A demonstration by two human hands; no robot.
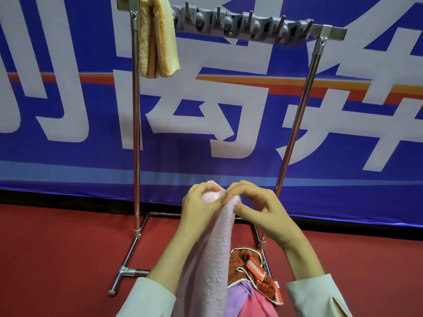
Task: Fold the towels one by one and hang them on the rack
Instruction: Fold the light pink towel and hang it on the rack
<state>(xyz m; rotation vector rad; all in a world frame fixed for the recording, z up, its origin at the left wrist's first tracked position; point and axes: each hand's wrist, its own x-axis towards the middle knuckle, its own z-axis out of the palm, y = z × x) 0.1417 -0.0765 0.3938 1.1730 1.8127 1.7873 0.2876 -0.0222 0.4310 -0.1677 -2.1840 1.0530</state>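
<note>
One pale pink towel [210,259] was pinched at its top by the left hand [201,207] and right hand [258,209], near centre. One yellow towel [158,40] was hung far left on the rack [136,133]. A heap of three towels [249,271] was seen nearest.
</note>
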